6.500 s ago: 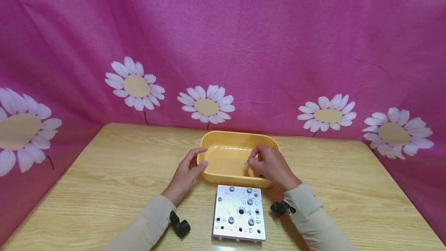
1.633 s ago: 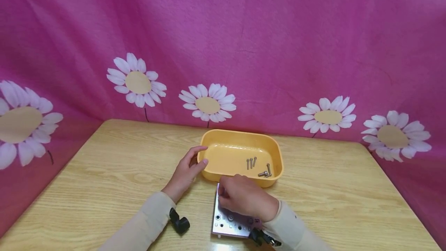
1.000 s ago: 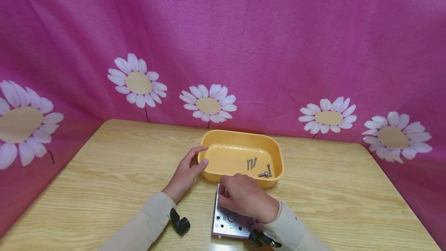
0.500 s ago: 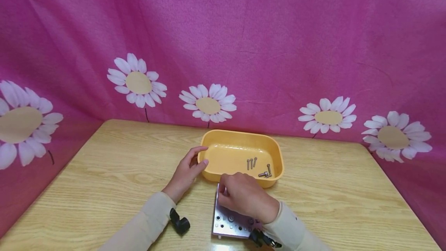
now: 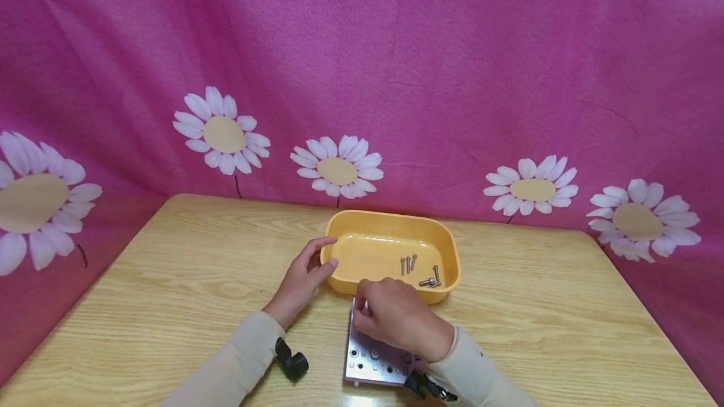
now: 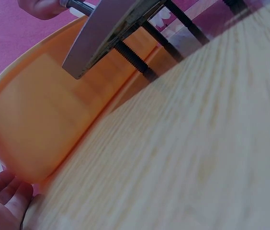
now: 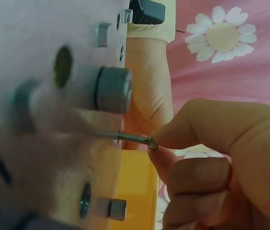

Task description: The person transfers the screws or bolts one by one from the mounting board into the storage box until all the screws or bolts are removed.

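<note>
My right hand [image 5: 403, 319] bends over the far part of a silvery metal plate [image 5: 362, 370]. Thumb and forefinger pinch the head of a thin screw [image 7: 136, 138], seen in the right wrist view. Its shaft points at the plate's face; whether the tip sits in a hole I cannot tell. Beside it a thick socket-head bolt [image 7: 114, 89] stands out of the plate, and a smaller one [image 7: 118, 209] stands further along. At the left end of a yellow tray [image 5: 396, 215], my left hand [image 5: 298, 282] holds the rim between thumb and fingers.
Several loose screws [image 5: 408, 265] lie in the tray, with more [image 5: 431, 282] in its near right corner. Threaded shafts [image 6: 131, 56] stick out under the plate above the wooden table [image 5: 537, 306]. Behind hangs a pink flowered cloth [image 5: 430, 80].
Earlier my right hand was in the tray with a small screw; it has since come nearer, over the plate. Over the last second it has barely shifted. My left hand stays at the tray.
</note>
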